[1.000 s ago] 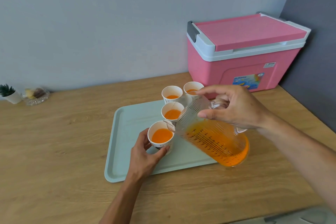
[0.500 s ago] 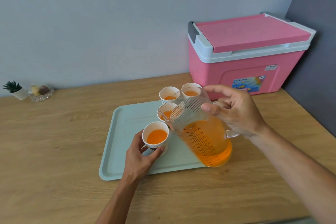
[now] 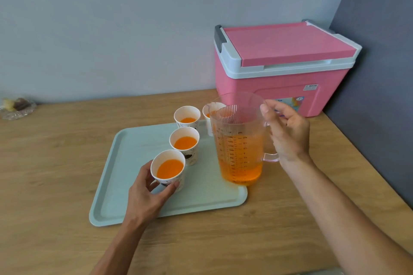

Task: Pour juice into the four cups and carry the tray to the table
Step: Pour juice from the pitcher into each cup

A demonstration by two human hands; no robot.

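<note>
Of the two hands, the left hand (image 3: 149, 196), at lower centre of the frame, curls its thumb and fingers around the nearest cup (image 3: 168, 171), which holds orange juice and stands on the pale green tray (image 3: 116, 196). The right hand (image 3: 288, 134), right of centre, is closed loosely on the handle of the clear pitcher (image 3: 240, 140), thumb up by the rim; the pitcher stands upright at the tray's right edge, about half full of juice.

At far left a glass dish (image 3: 16, 108) sits by the wall. The tray lies mid-frame on the wooden surface (image 3: 49, 163). Behind the held cup, a second cup (image 3: 184, 144) and a third cup (image 3: 187, 116) hold juice; a fourth cup (image 3: 209, 110) is partly hidden behind the pitcher. At upper right stands a pink cooler (image 3: 283, 67).
</note>
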